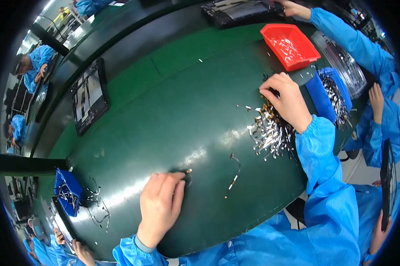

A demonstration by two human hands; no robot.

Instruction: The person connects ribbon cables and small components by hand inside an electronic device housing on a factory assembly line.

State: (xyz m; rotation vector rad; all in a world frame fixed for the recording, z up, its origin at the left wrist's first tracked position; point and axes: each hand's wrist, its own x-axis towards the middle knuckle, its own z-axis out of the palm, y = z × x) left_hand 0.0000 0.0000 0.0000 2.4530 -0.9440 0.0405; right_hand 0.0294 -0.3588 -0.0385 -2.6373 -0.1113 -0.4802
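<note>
My left hand (161, 201) is low over the green table (164, 111), with thumb and fingers pinched on a short thin cable; its copper-coloured end (189, 170) sticks out past the fingertips. To its right, a single dark cable (238, 170) with a white band lies by itself on the tabletop. My right hand (289, 98) is at the far side of a heap of short cables (273, 137) with white and copper-coloured ends. Its thumb and fingertips are closed together there. What they grip, if anything, is hidden.
Beyond my right hand stand a red bin (304, 62) of small white pieces and a blue bin (317, 95) full of cables. Another blue bin (66, 186) sits at far left beside loose wires (100, 206). A black-framed panel (91, 97) rests at back left. Co-workers' arms (355, 40) reach in at right.
</note>
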